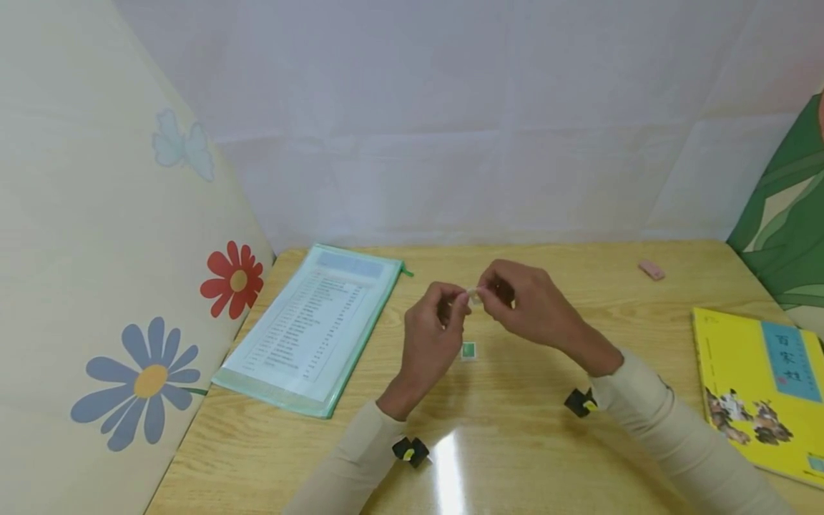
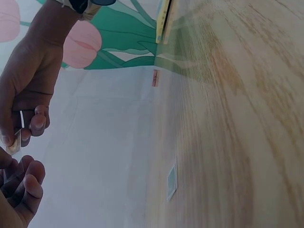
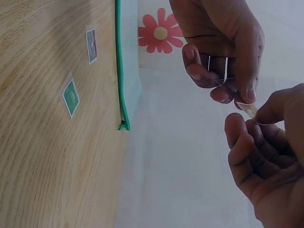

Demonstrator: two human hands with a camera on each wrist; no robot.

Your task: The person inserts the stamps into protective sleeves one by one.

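Note:
My left hand (image 1: 430,335) and right hand (image 1: 533,304) meet above the middle of the table. Between their fingertips is a small pale stamp-like piece (image 3: 248,110), yellowish with a light border. Both hands pinch it, thumbs on its face. A bit of clear film (image 3: 225,81) shows at the left fingers in the right wrist view. Below the hands, a green stamp-like square (image 1: 468,350) with a white border lies flat on the table. The right wrist view also shows a second bordered square (image 3: 91,45) with a dark reddish picture; the left hand hides it from the head view.
A clear zip folder (image 1: 302,322) with green edging and a printed list lies at the left. On the right are a yellow book (image 1: 740,372) and, farther back, a small pink eraser-like block (image 1: 651,270). Cloth walls (image 1: 386,186) stand behind and at both sides.

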